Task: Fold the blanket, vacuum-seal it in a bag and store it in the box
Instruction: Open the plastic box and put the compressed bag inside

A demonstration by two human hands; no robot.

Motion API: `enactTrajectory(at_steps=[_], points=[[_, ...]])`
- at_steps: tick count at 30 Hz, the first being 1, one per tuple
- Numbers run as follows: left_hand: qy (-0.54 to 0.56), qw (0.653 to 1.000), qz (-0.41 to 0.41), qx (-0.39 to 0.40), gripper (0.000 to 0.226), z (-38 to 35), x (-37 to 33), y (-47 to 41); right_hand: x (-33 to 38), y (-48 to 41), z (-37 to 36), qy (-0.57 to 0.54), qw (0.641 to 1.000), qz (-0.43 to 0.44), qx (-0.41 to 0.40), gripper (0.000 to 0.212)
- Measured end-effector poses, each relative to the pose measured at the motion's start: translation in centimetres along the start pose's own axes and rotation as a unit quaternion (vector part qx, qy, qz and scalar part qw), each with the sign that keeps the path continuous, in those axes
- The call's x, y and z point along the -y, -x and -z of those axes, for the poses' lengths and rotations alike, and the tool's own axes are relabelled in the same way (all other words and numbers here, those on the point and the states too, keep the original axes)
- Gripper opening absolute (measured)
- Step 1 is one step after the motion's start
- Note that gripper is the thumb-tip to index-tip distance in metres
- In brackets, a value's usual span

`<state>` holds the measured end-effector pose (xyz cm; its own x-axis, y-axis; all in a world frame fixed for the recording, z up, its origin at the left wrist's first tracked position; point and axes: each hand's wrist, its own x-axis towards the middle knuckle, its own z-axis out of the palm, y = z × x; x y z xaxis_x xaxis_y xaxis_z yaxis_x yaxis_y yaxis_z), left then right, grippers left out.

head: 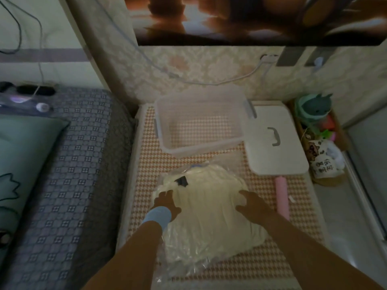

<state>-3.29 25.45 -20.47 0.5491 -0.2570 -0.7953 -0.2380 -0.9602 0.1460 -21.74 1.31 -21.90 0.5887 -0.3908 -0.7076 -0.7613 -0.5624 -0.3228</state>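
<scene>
- The bed point(73, 164) fills the room left of the box, under a grey patterned cover, with a green pillow point(25, 155) at its far left.
- The mat point(261, 248), in an orange-and-white check, lies under the box and runs from it towards the person.
- The bag point(184, 254), clear and crinkled plastic, lies flat on the mat just in front of the box. I cannot tell if the two touch.
- The blanket point(209, 206), cream and folded, is inside the bag, not in the box.
- The box point(199, 126), clear plastic, stands open against the wall, and only the mat's check shows through its floor.
- The lid point(272, 143), white with a grey handle, lies flat against the box's right side.
- A basket point(326, 178) of toys sits further right of the box, beyond the lid.
- A pink tube point(281, 197) lies in front and to the right of the box, just below the lid and beside the bag.
- The right hand point(251, 204) rests palm down on the bag's right side, fingers spread wide and gripping nothing.
- The left hand point(165, 203) lies flat on the bag's left side, fingers also spread and holding nothing.
- A blue wristband point(157, 216) wraps the left wrist.
- A blue valve point(196, 165) shows at the bag's edge nearest the box.
- A black tag point(181, 181) sits on the blanket just behind the left hand.
</scene>
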Motion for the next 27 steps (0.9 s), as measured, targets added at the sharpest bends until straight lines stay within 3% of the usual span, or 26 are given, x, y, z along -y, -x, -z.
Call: enactTrajectory(at_steps=[2, 6, 8, 10, 12, 16, 19, 24, 27], points=[[0.007, 0.999, 0.044, 0.007, 0.093, -0.7, 1.2, -1.3, 0.2, -1.8, -0.2, -0.04, 0.999, -0.015, -0.025, 0.09], [0.079, 0.989, 0.124, -0.004, 0.118, -2.6, 2.3, -4.6, -1.0, -7.0, -2.0, -0.155, 0.985, -0.051, -0.052, 0.151], [0.056, 0.989, 0.135, -0.007, 0.121, -3.3, 2.7, -6.0, -1.8, -8.0, -2.6, -0.236, 0.969, -0.052, -0.048, 0.163], [0.071, 0.985, 0.157, 0.017, 0.122, -3.5, 3.4, -6.9, -2.1, -7.9, -2.8, -0.29, 0.955, -0.05, -0.035, 0.159], [0.168, 0.971, 0.166, 0.018, 0.133, -3.8, 4.1, -7.3, -2.3, -8.2, -2.9, -0.311, 0.949, -0.044, -0.033, 0.147], [0.327, 0.932, 0.149, -0.049, 0.126, -3.9, 4.0, -8.1, -2.0, -7.9, -2.8, -0.34, 0.939, -0.032, -0.042, 0.139], [0.356, 0.922, 0.141, -0.061, 0.124, -2.5, 3.3, -6.5, -1.6, -5.6, -2.5, -0.372, 0.926, -0.039, -0.047, 0.142], [0.373, 0.922, 0.062, -0.081, 0.123, 2.8, 2.8, -0.6, -0.1, 0.5, 0.7, -0.394, 0.914, -0.039, -0.086, 0.151], [0.402, 0.913, -0.002, -0.072, 0.11, 6.6, 2.2, 3.2, 1.7, 4.3, 4.3, -0.391, 0.91, -0.007, -0.137, 0.13]])
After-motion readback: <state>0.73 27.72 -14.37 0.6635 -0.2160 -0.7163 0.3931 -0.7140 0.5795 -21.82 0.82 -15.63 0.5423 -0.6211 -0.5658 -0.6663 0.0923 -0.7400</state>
